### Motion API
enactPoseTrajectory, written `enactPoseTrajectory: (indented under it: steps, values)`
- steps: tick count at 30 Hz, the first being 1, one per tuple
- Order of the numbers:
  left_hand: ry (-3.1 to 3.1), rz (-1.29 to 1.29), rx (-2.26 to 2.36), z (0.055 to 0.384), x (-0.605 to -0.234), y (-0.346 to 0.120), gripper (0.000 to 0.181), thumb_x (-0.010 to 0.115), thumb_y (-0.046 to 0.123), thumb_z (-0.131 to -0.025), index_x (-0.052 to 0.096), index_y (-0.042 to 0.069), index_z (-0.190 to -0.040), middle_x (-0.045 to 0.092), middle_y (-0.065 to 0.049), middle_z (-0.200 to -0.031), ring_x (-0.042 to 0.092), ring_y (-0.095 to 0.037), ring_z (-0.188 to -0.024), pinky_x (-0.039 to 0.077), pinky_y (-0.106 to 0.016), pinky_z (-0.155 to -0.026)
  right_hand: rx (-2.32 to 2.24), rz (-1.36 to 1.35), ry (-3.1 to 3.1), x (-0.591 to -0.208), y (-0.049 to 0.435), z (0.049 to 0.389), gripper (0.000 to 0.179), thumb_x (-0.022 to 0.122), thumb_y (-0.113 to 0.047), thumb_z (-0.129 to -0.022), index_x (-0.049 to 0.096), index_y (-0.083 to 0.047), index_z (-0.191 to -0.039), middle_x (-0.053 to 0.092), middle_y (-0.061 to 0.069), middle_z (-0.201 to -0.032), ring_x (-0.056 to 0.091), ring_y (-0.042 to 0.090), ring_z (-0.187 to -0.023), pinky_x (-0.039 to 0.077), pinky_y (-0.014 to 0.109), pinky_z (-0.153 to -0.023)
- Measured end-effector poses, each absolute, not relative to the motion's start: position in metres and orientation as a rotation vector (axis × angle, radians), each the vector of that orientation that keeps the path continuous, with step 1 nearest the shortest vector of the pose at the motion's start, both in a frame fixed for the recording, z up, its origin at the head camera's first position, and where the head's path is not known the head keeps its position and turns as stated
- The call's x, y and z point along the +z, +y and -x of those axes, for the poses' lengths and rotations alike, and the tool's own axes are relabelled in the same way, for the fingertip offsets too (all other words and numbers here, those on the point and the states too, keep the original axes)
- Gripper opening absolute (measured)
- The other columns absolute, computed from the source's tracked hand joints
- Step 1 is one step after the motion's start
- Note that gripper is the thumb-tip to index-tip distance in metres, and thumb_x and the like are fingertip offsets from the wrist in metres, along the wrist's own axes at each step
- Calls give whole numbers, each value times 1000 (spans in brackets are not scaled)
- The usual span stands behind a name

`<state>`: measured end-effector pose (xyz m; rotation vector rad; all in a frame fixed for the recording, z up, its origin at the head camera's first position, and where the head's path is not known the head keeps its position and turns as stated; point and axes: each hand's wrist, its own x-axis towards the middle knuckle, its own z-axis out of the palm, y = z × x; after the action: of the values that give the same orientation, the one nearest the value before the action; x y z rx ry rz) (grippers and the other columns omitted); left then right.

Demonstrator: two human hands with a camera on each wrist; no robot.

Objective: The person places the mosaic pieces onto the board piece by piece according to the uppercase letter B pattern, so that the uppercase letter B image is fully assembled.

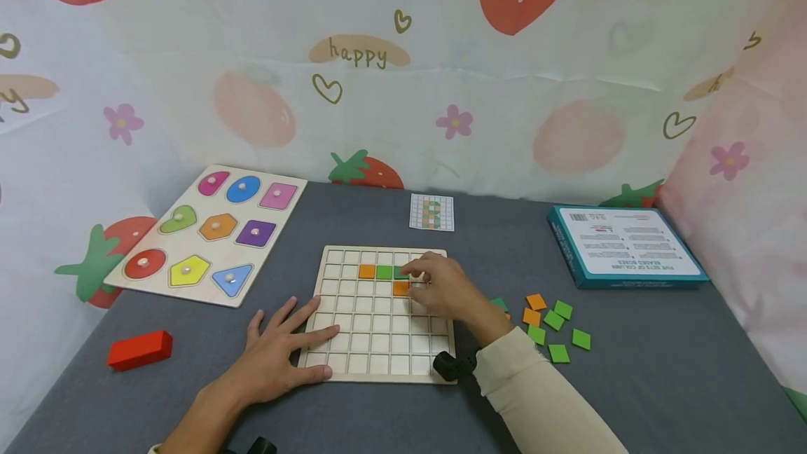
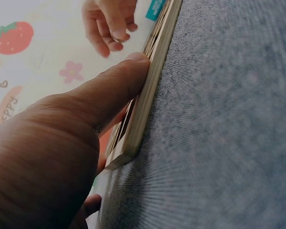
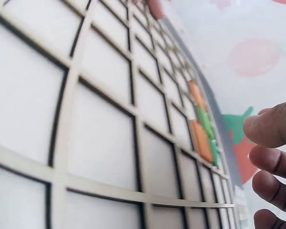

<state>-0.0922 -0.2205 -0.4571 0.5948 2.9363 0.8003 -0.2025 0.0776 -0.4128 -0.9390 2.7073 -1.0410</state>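
Note:
A wooden grid board (image 1: 378,326) lies in front of me. My left hand (image 1: 271,357) rests with spread fingers on its left side; the left wrist view has the thumb (image 2: 126,69) on the board's edge (image 2: 150,90). Over the upper right cells is my right hand (image 1: 444,289), fingertips beside a dark green tile (image 1: 399,272). Its thumb and fingers (image 3: 271,126) stand apart in the right wrist view, nothing visible between them. Left of that tile sit a green tile (image 1: 384,272) and an orange tile (image 1: 367,271); another orange tile (image 1: 401,289) is below it.
Loose green tiles (image 1: 581,339) and orange tiles (image 1: 535,301) lie right of the board, some behind the right wrist. A small pattern card (image 1: 447,218) is behind the board. Around them are a teal box (image 1: 630,247), a shape puzzle (image 1: 208,230) and a red block (image 1: 140,351).

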Motion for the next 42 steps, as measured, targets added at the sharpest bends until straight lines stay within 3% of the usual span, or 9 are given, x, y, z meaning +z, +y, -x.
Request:
enactPoseTrajectory:
  steps: [9,13,22,42]
  values:
    - [2926,-603,814,93,-457,-222,65,66,63,-80,59,31,-136,28,-6,-156,14,-43,-140,-3,-72,-98,-1034,1012,2792,-385,96,186,31,71,-6,-88,68,-6,-118,59,6,-106,54,28,-90,45,37,-70]
    - [2927,-606,813,93,-456,-223,65,66,63,-80,59,31,-136,27,-5,-156,14,-43,-140,-3,-72,-98,-994,1078,2877,-374,105,181,31,72,-6,-87,68,-7,-118,58,6,-108,53,24,-88,46,38,-71]
    - [2921,-615,827,93,-456,-221,64,66,63,-80,59,31,-135,28,-6,-156,14,-44,-140,-3,-73,-97,-1049,1064,2947,-356,130,171,35,74,-3,-84,69,-9,-118,59,2,-109,56,24,-102,50,42,-80]
    - [2930,-591,811,93,-458,-221,64,67,62,-80,60,31,-135,28,-5,-156,14,-43,-140,-3,-72,-98,-1080,899,3025,-372,184,174,36,74,-3,-85,68,-9,-120,60,6,-110,51,21,-92,44,41,-71]
